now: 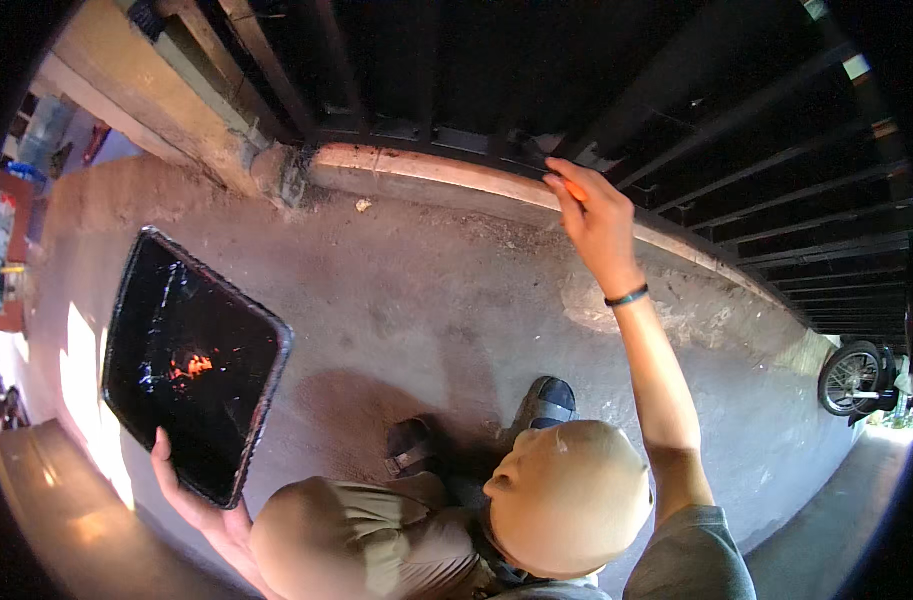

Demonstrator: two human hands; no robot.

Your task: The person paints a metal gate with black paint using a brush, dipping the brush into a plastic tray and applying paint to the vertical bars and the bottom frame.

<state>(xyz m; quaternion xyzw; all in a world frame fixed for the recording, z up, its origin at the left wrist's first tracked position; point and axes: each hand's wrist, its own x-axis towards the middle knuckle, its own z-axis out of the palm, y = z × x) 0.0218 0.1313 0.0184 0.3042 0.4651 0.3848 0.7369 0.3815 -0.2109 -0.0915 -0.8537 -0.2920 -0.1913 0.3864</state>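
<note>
My left hand (pixel 208 521) grips a deep black rectangular tray (pixel 201 400) by its lower edge, at the left. The tray is tilted, and its glossy inside shows orange and white reflections. Stretched out ahead, my right hand (pixel 598 218) is closed around a slim orange handle (pixel 575 190). Whatever the far end of this handle carries is lost against the dark bars. That hand is at the lower edge of a black barred metal gate (pixel 666 150), just above a pale reddish ledge (pixel 446 172). A dark band circles my right wrist.
My bent knees in beige trousers (pixel 566 500) and my sandals (pixel 550 400) are over the grey concrete floor (pixel 406 290). A yellowish post (pixel 166 95) stands at the far left. To the right is a motorbike wheel (pixel 850 378). A small pale lump (pixel 363 205) lies near the ledge.
</note>
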